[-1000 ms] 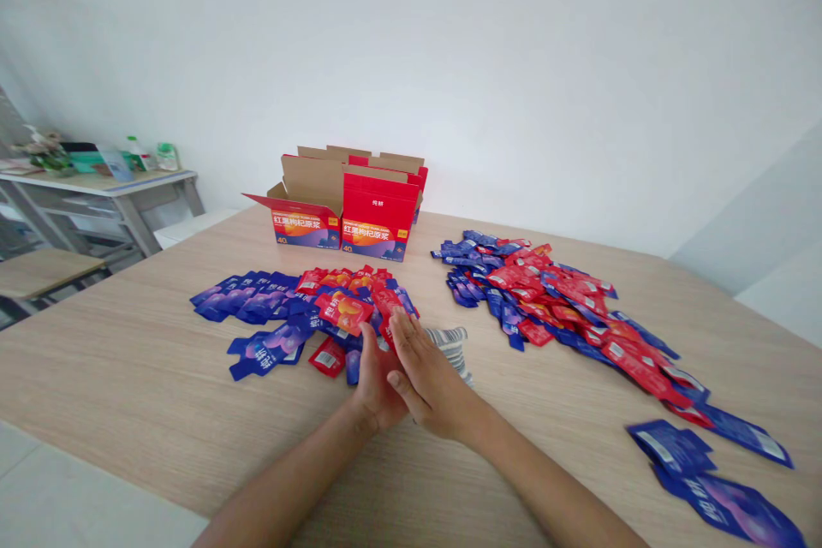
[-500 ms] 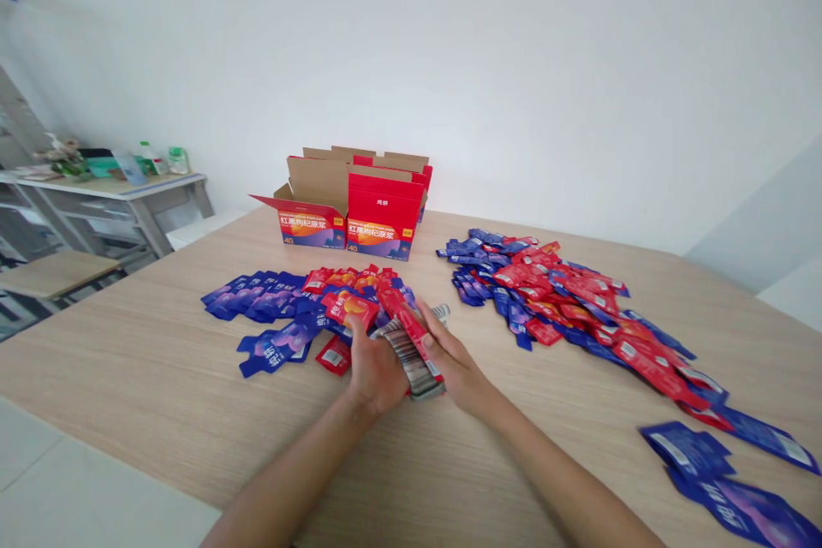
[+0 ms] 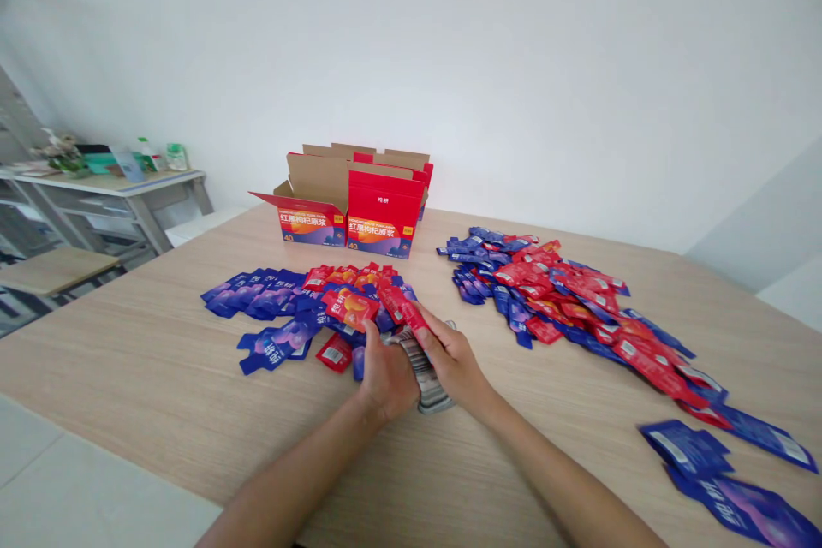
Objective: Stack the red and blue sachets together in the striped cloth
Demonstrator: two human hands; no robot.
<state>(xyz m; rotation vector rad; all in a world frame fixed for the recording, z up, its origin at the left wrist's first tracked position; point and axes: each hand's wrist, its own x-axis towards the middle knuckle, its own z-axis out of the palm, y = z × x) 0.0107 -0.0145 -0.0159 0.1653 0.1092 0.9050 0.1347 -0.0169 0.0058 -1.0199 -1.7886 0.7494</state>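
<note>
My left hand (image 3: 390,378) is wrapped round a thick stack of sachets (image 3: 429,378), whose layered grey edges face up. My right hand (image 3: 457,360) closes on the stack's right side, thumb and fingers along a red sachet (image 3: 402,308). How many sachets are in the stack I cannot tell, and the palms hide much of it. Just beyond my hands lies a spread of blue and red sachets, among them a red sachet with orange fruit on it (image 3: 350,308) and a blue sachet (image 3: 273,347) at its near left.
Open red-and-blue cartons (image 3: 378,227) stand at the back of the wooden table (image 3: 160,360), flaps raised. A long heap of red and blue sachets (image 3: 545,282) runs along the right. Two blue sachets (image 3: 738,501) lie near the right corner. A side table (image 3: 160,181) holds bottles.
Both hands have shifted slightly right and toward me with the stack. The right hand now covers more of the red sachet at its side. The cartons and the right-hand heap stay put.
</note>
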